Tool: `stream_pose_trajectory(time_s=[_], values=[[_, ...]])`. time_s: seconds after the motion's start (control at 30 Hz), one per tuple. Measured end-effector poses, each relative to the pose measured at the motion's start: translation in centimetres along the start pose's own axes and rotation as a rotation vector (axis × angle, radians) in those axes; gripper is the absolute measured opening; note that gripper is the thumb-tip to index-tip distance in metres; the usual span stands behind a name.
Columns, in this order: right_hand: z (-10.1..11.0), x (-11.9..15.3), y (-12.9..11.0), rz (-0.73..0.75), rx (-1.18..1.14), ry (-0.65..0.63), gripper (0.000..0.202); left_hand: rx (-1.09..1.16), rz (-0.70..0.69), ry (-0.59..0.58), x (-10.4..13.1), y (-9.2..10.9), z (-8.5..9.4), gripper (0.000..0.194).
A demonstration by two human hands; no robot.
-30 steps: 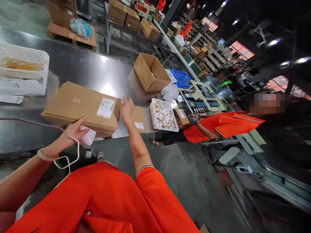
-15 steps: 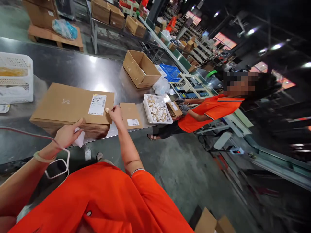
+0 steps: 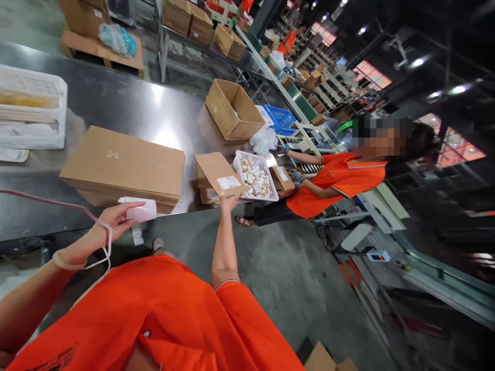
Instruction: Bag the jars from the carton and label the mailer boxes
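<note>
My left hand (image 3: 115, 222) is closed around a white roll of labels (image 3: 142, 210) at the front edge of the metal table. Just behind it lies a stack of flat cardboard sheets (image 3: 131, 159), its top sheet bare of any label. To the right, my right hand (image 3: 229, 202) grips the near edge of a labelled cardboard sheet (image 3: 218, 172), which is tilted above another cardboard piece (image 3: 204, 195). A white basket of small white and gold items (image 3: 255, 178) stands beside that sheet.
An open carton (image 3: 234, 111) and a blue crate (image 3: 280, 119) stand farther back. A white basket (image 3: 61, 118) sits at the left. At the right, a person (image 3: 332, 180) in orange handles labelled cardboard (image 3: 282, 178). A cable crosses near my left wrist.
My right hand has carried the labelled sheet from the stack rightward over the other cardboard. My left hand has drawn back from the stack with the roll, now more visible.
</note>
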State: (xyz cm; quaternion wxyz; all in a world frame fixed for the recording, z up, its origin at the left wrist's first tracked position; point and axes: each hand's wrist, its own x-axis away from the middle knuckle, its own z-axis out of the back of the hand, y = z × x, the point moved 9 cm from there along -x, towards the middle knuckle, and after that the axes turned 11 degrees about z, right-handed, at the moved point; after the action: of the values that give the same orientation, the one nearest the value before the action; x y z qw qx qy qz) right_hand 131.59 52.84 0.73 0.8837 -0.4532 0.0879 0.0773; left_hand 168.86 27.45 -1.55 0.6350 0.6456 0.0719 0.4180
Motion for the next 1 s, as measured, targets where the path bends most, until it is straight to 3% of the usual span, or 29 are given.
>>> stream_pose_trajectory(time_s=[0.07,0.17,0.23,0.27,0.37,0.47,0.53,0.6,0.67,0.73,0.77,0.87,1.0], values=[[-2.8,4.0,-2.4,0.150,-0.059,-0.213,0.043,0.104,-0.011,0.018,1.2,1.0,-0.2,0.079],[-9.1,14.7,-8.6,0.543,-0.380,-0.873,0.037,0.279,-0.070,0.084,2.8,2.8,0.6,0.080],[-11.1,21.3,-10.6,0.596,-0.533,-1.201,0.033,0.417,-0.112,0.160,3.5,3.4,2.0,0.076],[-11.7,23.3,-10.9,0.554,-0.566,-1.279,0.035,0.494,-0.126,0.211,3.7,3.3,2.9,0.074],[-12.5,25.6,-10.6,0.331,-0.631,-1.310,0.043,0.717,-0.042,0.357,3.6,0.5,5.1,0.067],[-12.7,25.9,-10.9,0.187,-0.736,-1.289,0.053,0.845,0.262,0.419,3.2,-4.8,5.1,0.067],[-12.9,25.8,-11.2,0.153,-0.764,-1.279,0.052,0.815,0.466,0.324,3.4,-7.6,3.8,0.071],[-13.4,25.7,-11.2,0.119,-0.730,-1.266,0.042,0.669,0.579,0.153,4.1,-8.9,2.4,0.089],[-13.8,25.5,-10.9,0.085,-0.663,-1.245,0.032,0.469,0.549,0.043,4.8,-8.8,2.0,0.120],[-13.9,25.2,-10.7,0.065,-0.618,-1.218,0.027,0.312,0.380,0.056,5.0,-7.1,2.5,0.144],[-13.9,25.2,-10.7,0.058,-0.610,-1.212,0.026,0.261,0.281,0.080,5.0,-6.0,2.6,0.146],[-13.8,25.0,-10.7,0.031,-0.621,-1.205,0.025,0.279,0.144,0.122,4.2,-3.7,1.9,0.123],[-13.7,23.9,-10.7,0.080,-0.615,-1.151,0.018,0.530,0.195,0.101,2.5,-2.8,-0.2,0.105]])
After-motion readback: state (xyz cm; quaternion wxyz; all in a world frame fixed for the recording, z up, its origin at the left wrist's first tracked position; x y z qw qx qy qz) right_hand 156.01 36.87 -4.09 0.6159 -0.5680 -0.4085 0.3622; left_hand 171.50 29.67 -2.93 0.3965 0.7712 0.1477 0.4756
